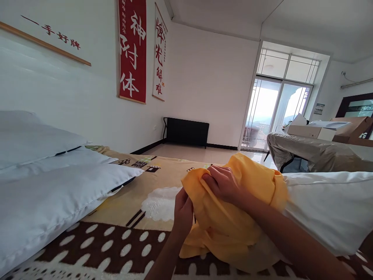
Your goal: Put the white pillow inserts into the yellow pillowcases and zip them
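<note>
A yellow pillowcase [233, 221] lies bunched around the near-left end of a white pillow [329, 206], whose other end stays bare toward the right edge. My left hand [183, 212] is closed on the left edge of the yellow fabric, with its fingertips partly hidden by the cloth. Higher up and to the right, my right hand [223, 182] grips the top fold of the same pillowcase, thumb and fingers pressed together. Both hands are above a patterned blanket [113, 241] in brown and beige.
Several white pillows [64, 202] are stacked at the left. Beyond the blanket, a folded black table [186, 132] leans near the wall. A plastic-covered table [317, 149] at the right carries boxes [309, 130]. Glass doors [271, 109] stand behind, and red and white banners [132, 58] hang on the wall.
</note>
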Available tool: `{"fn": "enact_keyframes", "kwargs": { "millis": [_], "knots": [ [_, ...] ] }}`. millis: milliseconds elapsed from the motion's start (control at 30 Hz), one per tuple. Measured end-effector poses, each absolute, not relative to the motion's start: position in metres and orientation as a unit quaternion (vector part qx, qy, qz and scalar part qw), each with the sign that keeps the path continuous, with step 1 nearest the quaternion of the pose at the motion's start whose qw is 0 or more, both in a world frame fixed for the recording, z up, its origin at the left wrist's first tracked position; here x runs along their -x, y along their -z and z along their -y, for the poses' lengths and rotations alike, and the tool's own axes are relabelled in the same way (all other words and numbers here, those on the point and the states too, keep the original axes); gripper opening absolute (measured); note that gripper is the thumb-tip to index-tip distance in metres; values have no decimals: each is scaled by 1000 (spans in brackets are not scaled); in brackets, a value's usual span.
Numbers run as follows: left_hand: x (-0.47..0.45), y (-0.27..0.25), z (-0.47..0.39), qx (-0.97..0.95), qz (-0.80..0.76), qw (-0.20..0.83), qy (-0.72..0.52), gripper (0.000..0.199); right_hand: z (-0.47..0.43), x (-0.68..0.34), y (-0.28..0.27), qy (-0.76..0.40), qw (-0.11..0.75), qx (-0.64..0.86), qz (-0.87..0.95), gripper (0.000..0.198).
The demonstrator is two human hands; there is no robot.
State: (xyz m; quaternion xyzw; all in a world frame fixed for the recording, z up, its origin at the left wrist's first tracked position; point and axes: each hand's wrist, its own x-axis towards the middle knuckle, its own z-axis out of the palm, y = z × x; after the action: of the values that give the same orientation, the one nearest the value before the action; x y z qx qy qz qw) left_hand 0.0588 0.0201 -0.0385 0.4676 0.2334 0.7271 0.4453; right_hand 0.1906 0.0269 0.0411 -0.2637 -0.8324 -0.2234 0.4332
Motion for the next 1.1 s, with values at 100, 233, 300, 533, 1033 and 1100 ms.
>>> {"fn": "enact_keyframes", "kwargs": {
  "millis": [100, 233, 300, 533, 1033, 1100],
  "knots": [
    [-60, 37, -17, -458, -238, 429, -741, 23, -27, -190, -40, 238, 421, 249, 839, 38],
    [-61, 20, -2, -495, -274, 394, -725, 18, -26, -189, -40, 258, 412, 215, 847, 35],
    [-58, 14, 2, -506, -278, 383, -721, 17, -25, -190, -41, 263, 412, 212, 846, 36],
    [-36, 30, -18, -506, -230, 419, -718, 16, -31, -196, -46, 256, 403, 237, 846, 35],
    [-31, 14, -13, -540, -261, 306, -740, 8, -4, -173, -38, 200, 403, 294, 843, 14],
    [-32, 13, -9, -558, -248, 294, -735, 6, -11, -174, -34, 200, 403, 258, 855, 18]
  ]
}}
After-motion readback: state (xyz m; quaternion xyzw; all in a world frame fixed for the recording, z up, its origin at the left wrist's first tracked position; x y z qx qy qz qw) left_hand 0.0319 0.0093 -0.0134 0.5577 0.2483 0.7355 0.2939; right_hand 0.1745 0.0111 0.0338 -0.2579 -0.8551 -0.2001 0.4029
